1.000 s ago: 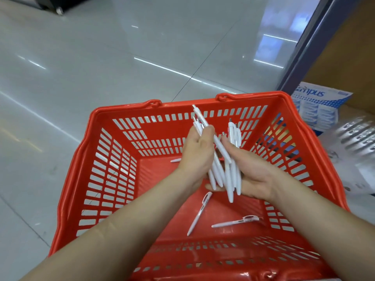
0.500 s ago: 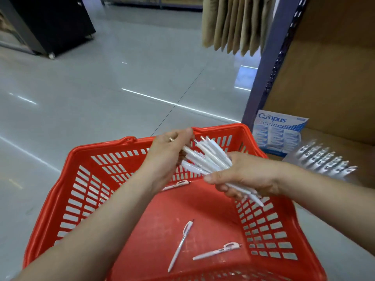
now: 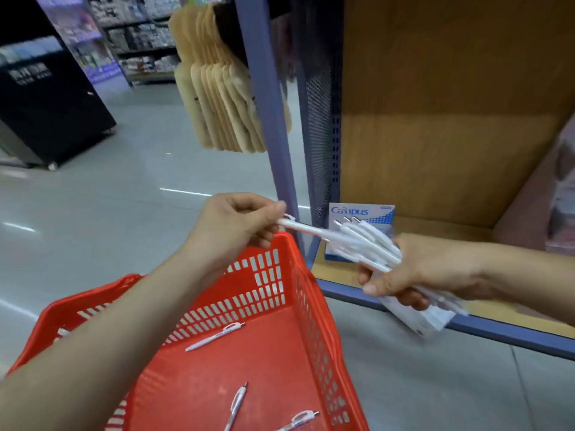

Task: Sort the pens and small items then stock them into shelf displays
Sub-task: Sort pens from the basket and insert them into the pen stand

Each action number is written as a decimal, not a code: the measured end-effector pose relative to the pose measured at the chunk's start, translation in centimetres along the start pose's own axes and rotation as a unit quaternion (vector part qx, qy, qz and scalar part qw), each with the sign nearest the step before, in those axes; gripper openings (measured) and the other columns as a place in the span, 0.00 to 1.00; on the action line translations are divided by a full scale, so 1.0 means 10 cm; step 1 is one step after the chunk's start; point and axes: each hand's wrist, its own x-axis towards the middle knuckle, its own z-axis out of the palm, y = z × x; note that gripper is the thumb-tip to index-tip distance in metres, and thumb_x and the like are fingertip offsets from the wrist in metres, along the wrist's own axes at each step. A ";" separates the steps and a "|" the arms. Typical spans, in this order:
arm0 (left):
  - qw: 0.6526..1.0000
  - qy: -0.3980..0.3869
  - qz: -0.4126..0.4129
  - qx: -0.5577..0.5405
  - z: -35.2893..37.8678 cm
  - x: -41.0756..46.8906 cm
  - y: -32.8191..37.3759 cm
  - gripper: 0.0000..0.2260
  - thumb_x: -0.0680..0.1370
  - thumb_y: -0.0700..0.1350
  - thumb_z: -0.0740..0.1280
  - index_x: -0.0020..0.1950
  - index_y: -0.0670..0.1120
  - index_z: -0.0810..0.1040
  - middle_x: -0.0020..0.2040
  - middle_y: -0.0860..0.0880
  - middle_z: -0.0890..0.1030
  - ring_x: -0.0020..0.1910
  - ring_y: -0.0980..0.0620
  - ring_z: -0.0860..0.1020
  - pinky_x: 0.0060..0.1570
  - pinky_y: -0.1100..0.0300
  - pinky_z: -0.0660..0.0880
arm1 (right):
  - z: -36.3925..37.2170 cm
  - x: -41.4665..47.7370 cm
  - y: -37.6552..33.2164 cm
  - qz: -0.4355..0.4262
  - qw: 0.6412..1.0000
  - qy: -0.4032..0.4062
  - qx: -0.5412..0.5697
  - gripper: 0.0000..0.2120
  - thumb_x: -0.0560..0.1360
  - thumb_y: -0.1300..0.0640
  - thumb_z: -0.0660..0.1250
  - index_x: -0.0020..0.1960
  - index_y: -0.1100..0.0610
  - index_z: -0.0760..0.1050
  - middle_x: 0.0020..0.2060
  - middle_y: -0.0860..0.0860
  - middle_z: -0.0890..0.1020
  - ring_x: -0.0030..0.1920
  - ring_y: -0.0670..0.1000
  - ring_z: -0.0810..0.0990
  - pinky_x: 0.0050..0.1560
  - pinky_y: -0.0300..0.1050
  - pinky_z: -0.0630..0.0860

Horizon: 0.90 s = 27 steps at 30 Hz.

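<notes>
bundle (image 3: 364, 244): white pens fanned in the right hand, tips up and left, over the shelf's front edge, before the box
right hand (image 3: 413, 272): fingers curled round the bundle's lower half
pen (image 3: 298, 227): single, white, near level, its right end touching the bundle, above the basket's far corner
left hand (image 3: 236, 228): thumb and fingertips pinch that pen's clip end
loose pens: three on the basket's floor, one by the far wall (image 3: 214, 336), two nearer (image 3: 236, 405) (image 3: 298, 419)
basket (image 3: 311, 306): red, slotted, just beside the shelf
box (image 3: 361, 211): blue-white, "Campus", upright in the shelf's left corner
shelf (image 3: 435, 228): wooden board, blue edge
packet (image 3: 417, 321): white, blurred, on the shelf edge under the right hand
post (image 3: 267, 104): blue upright; tan boards (image 3: 224, 98) hang left of it
</notes>
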 end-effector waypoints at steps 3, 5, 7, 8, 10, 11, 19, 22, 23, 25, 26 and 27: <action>0.999 -0.030 0.008 0.003 0.29 0.05 0.13 0.06 0.63 0.45 0.74 0.36 0.43 0.83 0.31 0.44 0.80 0.31 0.51 0.76 0.34 0.63 0.76 | -0.29 -0.24 0.38 0.010 0.984 0.064 0.167 0.11 0.69 0.58 0.74 0.40 0.57 0.72 0.26 0.52 0.65 0.24 0.47 0.62 0.23 0.37 0.60; 0.999 -0.048 0.006 0.025 0.53 0.07 0.19 0.06 0.61 0.43 0.75 0.36 0.43 0.84 0.31 0.45 0.81 0.31 0.52 0.77 0.36 0.64 0.77 | -0.41 -0.35 0.58 0.001 0.954 0.096 0.283 0.10 0.68 0.57 0.73 0.41 0.57 0.72 0.27 0.51 0.66 0.22 0.45 0.61 0.21 0.35 0.60; 0.996 -0.066 0.010 0.059 0.82 0.09 0.23 0.06 0.63 0.38 0.75 0.38 0.41 0.83 0.30 0.47 0.81 0.30 0.54 0.78 0.34 0.66 0.77 | -0.48 -0.43 0.76 -0.021 0.924 0.116 0.364 0.11 0.68 0.57 0.72 0.47 0.59 0.74 0.30 0.52 0.72 0.21 0.44 0.63 0.19 0.34 0.62; 0.993 -0.075 0.017 0.092 0.98 0.10 0.27 0.06 0.65 0.36 0.76 0.40 0.40 0.83 0.30 0.48 0.81 0.30 0.55 0.78 0.34 0.67 0.76 | -0.52 -0.46 0.84 -0.034 0.910 0.125 0.394 0.13 0.68 0.57 0.72 0.49 0.59 0.75 0.32 0.53 0.74 0.21 0.44 0.64 0.19 0.34 0.62; 0.980 -0.097 0.040 0.170 1.28 0.14 0.35 0.05 0.67 0.36 0.76 0.40 0.42 0.83 0.30 0.46 0.81 0.31 0.54 0.78 0.36 0.63 0.77 | -0.58 -0.53 0.97 -0.061 0.888 0.142 0.434 0.13 0.67 0.58 0.71 0.49 0.60 0.74 0.34 0.54 0.77 0.21 0.44 0.65 0.19 0.34 0.63; 0.973 -0.110 0.048 0.198 1.42 0.17 0.39 0.05 0.67 0.37 0.77 0.39 0.44 0.84 0.31 0.45 0.81 0.31 0.53 0.78 0.38 0.58 0.78 | -0.61 -0.56 1.02 -0.071 0.881 0.152 0.443 0.13 0.66 0.59 0.71 0.48 0.60 0.74 0.33 0.55 0.77 0.21 0.44 0.65 0.19 0.34 0.62; 0.950 -0.189 0.023 0.247 2.06 0.52 0.36 0.10 0.73 0.30 0.69 0.42 0.45 0.82 0.41 0.37 0.83 0.40 0.47 0.83 0.46 0.52 0.81 | -0.84 -0.59 1.42 -0.079 0.818 0.231 0.520 0.06 0.73 0.62 0.69 0.45 0.58 0.72 0.31 0.54 0.76 0.21 0.44 0.65 0.19 0.34 0.62; 0.941 -0.219 -0.021 0.256 2.12 0.59 0.27 0.07 0.75 0.30 0.66 0.49 0.39 0.80 0.43 0.39 0.83 0.38 0.52 0.83 0.39 0.65 0.79 | -0.87 -0.51 1.55 -0.048 0.825 0.241 0.509 0.04 0.75 0.62 0.68 0.44 0.59 0.72 0.31 0.54 0.77 0.22 0.45 0.66 0.19 0.34 0.63; 0.935 -0.223 -0.023 0.276 2.14 0.61 0.25 0.06 0.75 0.32 0.68 0.50 0.38 0.80 0.42 0.39 0.83 0.37 0.53 0.83 0.37 0.66 0.79 | -0.87 -0.49 1.59 -0.039 0.827 0.248 0.503 0.04 0.75 0.62 0.68 0.44 0.59 0.72 0.30 0.54 0.77 0.22 0.45 0.66 0.19 0.34 0.64; 0.914 -0.228 -0.006 0.336 2.15 0.68 0.22 0.06 0.72 0.36 0.72 0.48 0.39 0.82 0.36 0.44 0.84 0.33 0.56 0.82 0.32 0.65 0.77 | -0.88 -0.44 1.67 -0.024 0.827 0.268 0.494 0.05 0.74 0.62 0.69 0.44 0.59 0.72 0.29 0.53 0.76 0.22 0.45 0.67 0.20 0.35 0.65; 0.902 -0.228 0.007 0.366 2.15 0.71 0.20 0.05 0.72 0.38 0.74 0.47 0.42 0.83 0.34 0.48 0.84 0.31 0.58 0.81 0.31 0.61 0.78 | -0.89 -0.42 1.71 -0.017 0.827 0.281 0.487 0.06 0.74 0.61 0.70 0.43 0.59 0.72 0.29 0.53 0.75 0.22 0.45 0.67 0.20 0.35 0.65; 0.891 -0.227 0.025 0.393 2.14 0.74 0.18 0.05 0.71 0.39 0.75 0.46 0.44 0.84 0.32 0.51 0.83 0.30 0.59 0.81 0.33 0.59 0.79 | -0.89 -0.41 1.75 -0.009 0.828 0.296 0.477 0.06 0.75 0.60 0.70 0.43 0.58 0.72 0.28 0.53 0.74 0.23 0.46 0.68 0.21 0.36 0.66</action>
